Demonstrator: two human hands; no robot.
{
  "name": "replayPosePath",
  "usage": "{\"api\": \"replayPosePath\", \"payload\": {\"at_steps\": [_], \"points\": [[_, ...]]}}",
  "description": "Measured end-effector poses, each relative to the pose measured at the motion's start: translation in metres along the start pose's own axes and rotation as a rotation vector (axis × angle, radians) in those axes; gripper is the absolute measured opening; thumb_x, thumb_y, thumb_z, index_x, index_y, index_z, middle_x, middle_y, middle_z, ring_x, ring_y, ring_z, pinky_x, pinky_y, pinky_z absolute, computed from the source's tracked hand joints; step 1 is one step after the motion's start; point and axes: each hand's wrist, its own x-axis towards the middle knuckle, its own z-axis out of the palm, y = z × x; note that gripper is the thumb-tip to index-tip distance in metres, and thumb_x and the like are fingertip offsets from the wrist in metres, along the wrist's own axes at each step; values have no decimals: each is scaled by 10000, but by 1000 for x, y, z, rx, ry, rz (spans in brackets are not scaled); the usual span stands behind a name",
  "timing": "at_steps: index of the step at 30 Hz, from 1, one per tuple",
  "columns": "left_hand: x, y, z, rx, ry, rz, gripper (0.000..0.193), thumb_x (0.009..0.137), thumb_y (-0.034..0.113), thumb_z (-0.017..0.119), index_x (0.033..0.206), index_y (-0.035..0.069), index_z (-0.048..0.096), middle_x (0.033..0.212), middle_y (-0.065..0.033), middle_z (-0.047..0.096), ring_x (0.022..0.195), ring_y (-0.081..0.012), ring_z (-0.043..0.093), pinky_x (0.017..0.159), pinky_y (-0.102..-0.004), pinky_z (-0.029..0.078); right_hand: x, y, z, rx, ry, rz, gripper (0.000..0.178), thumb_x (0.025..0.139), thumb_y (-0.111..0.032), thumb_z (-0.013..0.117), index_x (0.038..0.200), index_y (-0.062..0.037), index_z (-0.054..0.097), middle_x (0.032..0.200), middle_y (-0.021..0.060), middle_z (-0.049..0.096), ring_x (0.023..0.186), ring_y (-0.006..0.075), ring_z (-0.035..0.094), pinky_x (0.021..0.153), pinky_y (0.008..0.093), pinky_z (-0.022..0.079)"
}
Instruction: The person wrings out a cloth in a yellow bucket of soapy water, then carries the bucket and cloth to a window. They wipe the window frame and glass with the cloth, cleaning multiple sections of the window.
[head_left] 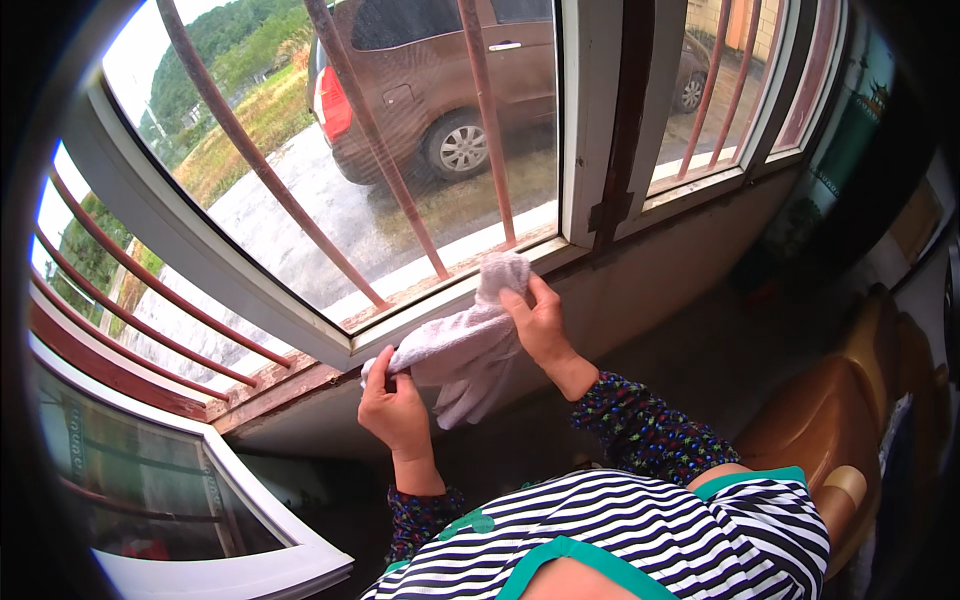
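A pale pinkish cloth (462, 350) hangs stretched between my two hands, just in front of the window's lower frame (425, 318). My left hand (394, 408) pinches its left end near the frame's corner. Farther right and a little higher, my right hand (541, 325) grips the other end, with a bunched part of the cloth standing up above the fingers against the frame. The middle of the cloth droops in loose folds below the hands. Whether the cloth presses on the frame or only hangs before it, I cannot tell.
Rusty red bars (385, 160) stand behind the window glass. At lower left a white-framed sash (170, 480) is swung inward. Beyond the bars a brown car (430, 90) is parked outside. A glossy brown wooden seat (820, 420) stands at my right.
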Motion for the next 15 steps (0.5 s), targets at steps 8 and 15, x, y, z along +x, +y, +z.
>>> {"api": "replayPosePath", "payload": {"at_steps": [8, 15], "points": [[-3, 43, 140, -54, -230, 671, 564, 781, 3, 554, 1319, 16, 384, 1166, -188, 539, 1075, -326, 519, 905, -372, 414, -6, 3, -70, -130, 431, -102, 222, 899, -158, 531, 1018, 28, 559, 922, 53, 607, 844, 119, 531, 773, 269, 436], [-8, 63, 191, -112, -430, 728, 654, 767, -2, 516, 1376, 27, 280, 1098, -178, 544, 982, -361, 524, 843, -413, 422, -8, 1, -97, -154, 473, -104, 225, 895, -139, 526, 1043, 29, 551, 971, 59, 595, 880, 124, 529, 808, 267, 428]]}}
